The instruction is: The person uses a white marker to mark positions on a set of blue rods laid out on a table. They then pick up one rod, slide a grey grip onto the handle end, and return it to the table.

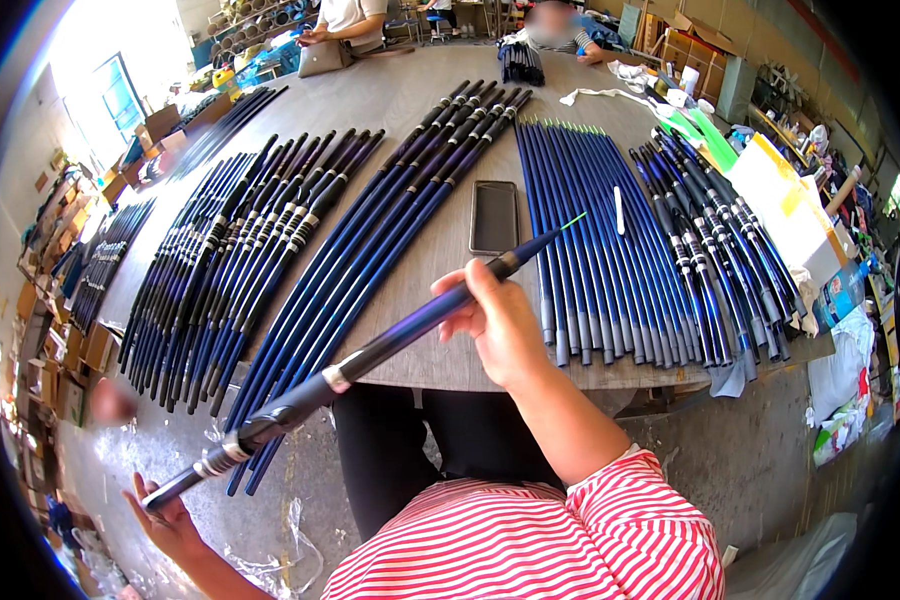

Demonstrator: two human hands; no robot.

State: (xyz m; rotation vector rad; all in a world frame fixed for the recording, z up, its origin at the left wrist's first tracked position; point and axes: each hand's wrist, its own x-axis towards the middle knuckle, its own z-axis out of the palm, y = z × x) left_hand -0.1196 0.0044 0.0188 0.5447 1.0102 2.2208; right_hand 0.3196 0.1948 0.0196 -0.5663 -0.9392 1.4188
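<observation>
A dark blue and black telescopic fishing rod (400,327) slants across in front of me, its thin green tip up at the right. Near that tip end, my right hand (495,325) is closed around it, thumb on top. My left hand (175,522) is at the low butt end, fingers partly spread behind it, supporting the silver-ringed butt. Under the rod, a bundle of long blue rod sections (370,240) lies slanted on the table. Right of my right hand is a row of blue rod sections (610,270) with green tips and grey ends.
A phone (494,217) and a white pen-like stick (618,211) lie on the grey table (410,375). Banded rods (240,255) are at left, more black rods (715,240) at right. Two people sit across, one beside a dark bundle (521,64). White cloth strips (610,95) lie far right.
</observation>
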